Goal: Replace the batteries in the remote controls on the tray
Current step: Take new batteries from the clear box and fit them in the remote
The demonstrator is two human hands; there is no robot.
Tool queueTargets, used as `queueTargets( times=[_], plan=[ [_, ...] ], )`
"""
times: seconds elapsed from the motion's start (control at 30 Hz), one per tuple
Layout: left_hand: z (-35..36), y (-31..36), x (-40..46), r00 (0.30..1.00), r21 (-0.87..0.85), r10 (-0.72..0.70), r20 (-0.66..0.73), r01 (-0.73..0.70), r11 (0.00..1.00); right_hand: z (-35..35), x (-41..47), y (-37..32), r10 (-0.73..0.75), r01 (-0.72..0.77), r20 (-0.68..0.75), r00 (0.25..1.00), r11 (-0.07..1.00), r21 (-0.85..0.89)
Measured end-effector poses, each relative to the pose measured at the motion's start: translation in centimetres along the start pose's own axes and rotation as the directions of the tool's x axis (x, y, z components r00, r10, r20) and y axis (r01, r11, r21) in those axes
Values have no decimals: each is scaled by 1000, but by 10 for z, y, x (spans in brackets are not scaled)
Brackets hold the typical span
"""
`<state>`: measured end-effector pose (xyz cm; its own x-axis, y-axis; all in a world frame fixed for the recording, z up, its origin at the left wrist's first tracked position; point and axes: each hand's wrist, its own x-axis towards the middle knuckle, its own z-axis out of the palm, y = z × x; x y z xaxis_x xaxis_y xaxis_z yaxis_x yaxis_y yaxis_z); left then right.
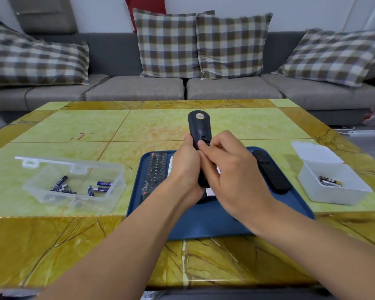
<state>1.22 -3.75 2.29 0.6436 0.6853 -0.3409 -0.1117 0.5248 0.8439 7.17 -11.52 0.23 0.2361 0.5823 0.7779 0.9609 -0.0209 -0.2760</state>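
Black remote (197, 128) lifted back-up above the blue tray (294, 204), gripped round its lower half by left hand (185, 167) for steadiness, right hand (230, 169) fingers (201, 145) curled against battery cover, likely sliding it.

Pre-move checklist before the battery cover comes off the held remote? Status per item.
1. Black remote held back-up by left hand: ok.
2. Right hand fingertips at the cover latch: ok.
3. Cover open or shut: cannot tell.
4. Clear plastic box of blue batteries open, left of the blue tray: ok.
5. White plastic box open, holding a few batteries: ok.
6. Other remotes lying on the tray: ok.
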Motion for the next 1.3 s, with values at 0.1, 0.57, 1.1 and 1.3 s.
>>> queueTargets(
  times=[0.1, 0.57, 1.1, 1.3],
  plan=[
    [-5, 3, 0, 1000, -34, -8, -11, 8, 999, -2, -2, 1, -76, 90, 85, 993, 981, -171],
    [-15, 3, -7, 997, -19, -11, 72, 12, 1000, 1, -13, 10, 17, -53, 274, 962, 991, 125],
    [-9, 7, 2, 933, -269, -94, 348, 195, 943, -13, 3, 53, 235, -506, 531, 814, 736, 450],
    [-15, 6, 4, 915, -255, -185, 358, 286, 924, -5, 5, 50, 216, -469, 475, 853, 716, 517]
  ],
)
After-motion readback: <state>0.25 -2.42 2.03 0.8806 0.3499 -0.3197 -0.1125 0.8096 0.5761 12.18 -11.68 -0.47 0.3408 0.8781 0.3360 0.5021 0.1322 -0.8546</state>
